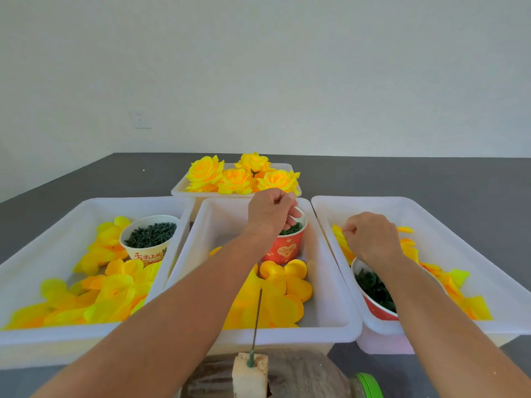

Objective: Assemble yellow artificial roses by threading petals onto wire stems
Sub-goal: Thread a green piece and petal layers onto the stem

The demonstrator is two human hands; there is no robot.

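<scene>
Two hands reach into separate bins for parts, while the wire stem (256, 323) stands bare in its block (250, 374).

Left hand (271, 211), fingers curled, dips into the red cup (283, 248) of green pieces; whether it has pinched one I cannot tell. Right hand (370, 239) pinches at yellow petals (342, 239) in the right bin (431, 205). Best to lift a single petal, find its centre hole, then slide it straight down the upright wire.
</scene>
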